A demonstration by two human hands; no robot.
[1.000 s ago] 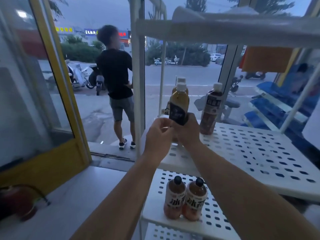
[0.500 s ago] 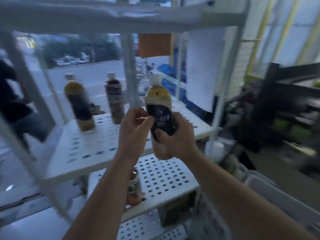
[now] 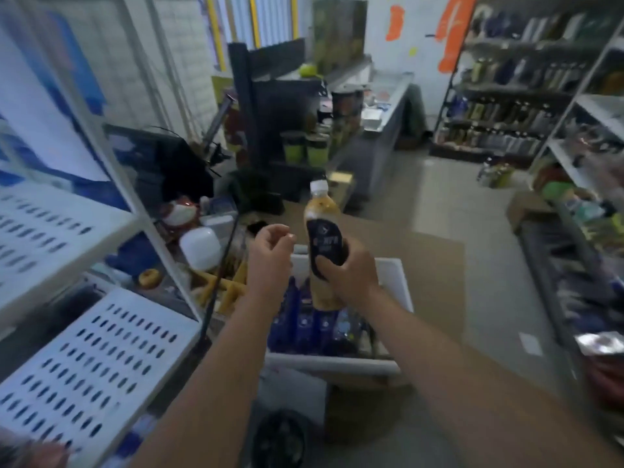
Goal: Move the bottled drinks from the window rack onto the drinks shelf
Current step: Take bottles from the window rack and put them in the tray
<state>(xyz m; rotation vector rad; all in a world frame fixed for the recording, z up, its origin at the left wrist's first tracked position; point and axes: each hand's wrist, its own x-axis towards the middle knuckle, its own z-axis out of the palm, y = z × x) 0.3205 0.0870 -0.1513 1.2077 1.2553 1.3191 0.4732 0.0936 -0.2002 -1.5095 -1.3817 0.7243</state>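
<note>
My right hand (image 3: 349, 275) grips a bottled drink (image 3: 322, 231) round its lower half; the bottle has a white cap, amber liquid and a dark label and stands nearly upright in front of me. Just left of the bottle my left hand (image 3: 270, 251) hovers with loosely curled fingers, apart from it and holding nothing. The white perforated window rack (image 3: 84, 359) fills the left edge, and the tiers in view carry no bottles. Drinks shelves (image 3: 506, 106) lined with bottles stand far off at the right back.
Below my hands a white crate (image 3: 398, 282) holds several blue bottles. A brown cardboard sheet (image 3: 422, 251) lies behind it. Cluttered goods and a dark counter (image 3: 270, 106) stand ahead. A shelf unit (image 3: 587, 170) runs along the right, with an open floor aisle between.
I have turned from the window rack toward the shop interior with the bottle in my right hand. My left hand has come off the bottle.
</note>
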